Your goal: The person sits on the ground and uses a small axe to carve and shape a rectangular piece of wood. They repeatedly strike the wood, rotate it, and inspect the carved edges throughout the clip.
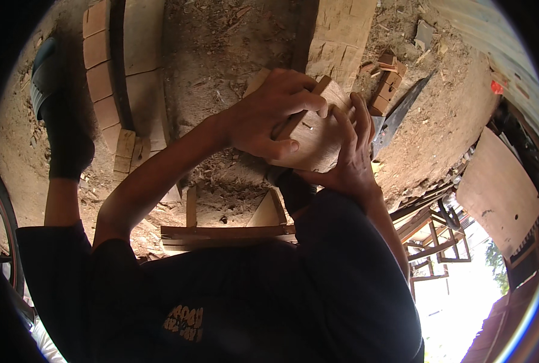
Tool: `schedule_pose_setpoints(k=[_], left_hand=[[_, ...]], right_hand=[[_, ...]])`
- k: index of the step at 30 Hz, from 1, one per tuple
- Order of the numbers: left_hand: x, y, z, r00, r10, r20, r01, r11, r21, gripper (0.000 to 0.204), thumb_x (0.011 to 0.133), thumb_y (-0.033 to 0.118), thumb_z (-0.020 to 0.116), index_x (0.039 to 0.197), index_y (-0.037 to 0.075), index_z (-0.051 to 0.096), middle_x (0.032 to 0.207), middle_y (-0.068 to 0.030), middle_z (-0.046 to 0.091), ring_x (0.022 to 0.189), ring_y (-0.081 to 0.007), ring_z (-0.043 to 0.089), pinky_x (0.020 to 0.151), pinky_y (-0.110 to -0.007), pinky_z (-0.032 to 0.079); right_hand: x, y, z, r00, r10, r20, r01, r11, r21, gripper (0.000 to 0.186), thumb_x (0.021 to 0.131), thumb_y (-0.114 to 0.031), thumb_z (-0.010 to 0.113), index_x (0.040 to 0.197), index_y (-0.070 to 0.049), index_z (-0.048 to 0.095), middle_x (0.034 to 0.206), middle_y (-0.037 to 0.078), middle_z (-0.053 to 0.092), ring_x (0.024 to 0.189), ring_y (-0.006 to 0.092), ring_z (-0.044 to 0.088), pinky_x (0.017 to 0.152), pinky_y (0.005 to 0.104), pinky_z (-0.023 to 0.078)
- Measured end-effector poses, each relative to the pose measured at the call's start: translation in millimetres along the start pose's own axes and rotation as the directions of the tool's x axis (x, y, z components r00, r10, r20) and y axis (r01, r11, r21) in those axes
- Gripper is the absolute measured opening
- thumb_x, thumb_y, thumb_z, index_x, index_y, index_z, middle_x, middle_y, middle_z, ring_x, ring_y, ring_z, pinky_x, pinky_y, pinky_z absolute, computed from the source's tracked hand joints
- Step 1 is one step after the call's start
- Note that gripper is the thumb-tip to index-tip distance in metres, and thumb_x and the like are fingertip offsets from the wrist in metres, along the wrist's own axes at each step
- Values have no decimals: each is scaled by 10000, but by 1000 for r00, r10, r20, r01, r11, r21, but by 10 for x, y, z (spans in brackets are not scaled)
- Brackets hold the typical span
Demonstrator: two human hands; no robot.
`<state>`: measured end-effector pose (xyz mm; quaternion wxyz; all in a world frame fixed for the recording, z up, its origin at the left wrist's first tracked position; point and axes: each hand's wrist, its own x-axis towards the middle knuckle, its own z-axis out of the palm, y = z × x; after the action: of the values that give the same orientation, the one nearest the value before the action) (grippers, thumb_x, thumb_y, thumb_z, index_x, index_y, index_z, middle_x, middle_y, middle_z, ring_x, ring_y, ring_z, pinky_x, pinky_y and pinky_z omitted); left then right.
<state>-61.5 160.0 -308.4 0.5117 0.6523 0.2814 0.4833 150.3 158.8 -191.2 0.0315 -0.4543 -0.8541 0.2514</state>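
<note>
A light wooden block (312, 145) with a small dark slot or nail on its upper face is between my hands, above my bent right leg. My left hand (266, 112) grips it from the left, fingers curled over its edge and thumb pressed near its lower part. My right hand (354, 151) holds its right side, fingers over the top and thumb underneath.
Stacked bricks or blocks (100, 72) and planks (139, 85) lie left, a timber (336, 30) ahead. Brown block pieces (387, 88) and a dark metal strip (402, 109) are right. A wheel (0, 248) stands far left; plywood (499, 187) leans right; a wooden frame (221, 233) lies below.
</note>
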Motion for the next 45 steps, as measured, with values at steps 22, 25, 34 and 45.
schedule_pose_setpoints(k=[22,25,34,45], left_hand=[[-27,-27,34,993,-52,109,58,997,-54,672,755,443,588,1337,130,468,1329,-189,427,1274,-383,367,1070,-524,318],[-73,-30,28,992,-65,104,74,993,-90,670,767,431,594,1346,123,456,1329,-179,422,1273,-369,367,1076,-517,310],[-88,-70,-20,997,-30,74,39,991,-125,675,747,361,593,1354,103,447,1318,-165,424,1306,-353,345,1099,-504,290],[-32,9,-36,992,-84,97,88,996,-32,673,703,311,608,1335,129,466,1310,-160,449,1308,-361,357,1104,-511,286]], right_hand=[[-1576,1340,523,617,782,-89,-721,607,334,345,859,-73,671,1178,-14,554,1053,141,642,965,245,642,792,384,535],[-1720,1370,969,637,754,-158,-764,646,3,251,894,-123,637,1110,-6,587,998,130,655,936,255,652,759,384,514],[-1399,1309,606,463,787,407,-700,43,712,270,947,-209,591,1103,11,605,803,55,632,761,172,646,579,340,508],[-939,-45,-472,746,644,-168,-485,699,526,393,972,-169,561,1281,70,513,817,67,604,582,118,538,529,306,473]])
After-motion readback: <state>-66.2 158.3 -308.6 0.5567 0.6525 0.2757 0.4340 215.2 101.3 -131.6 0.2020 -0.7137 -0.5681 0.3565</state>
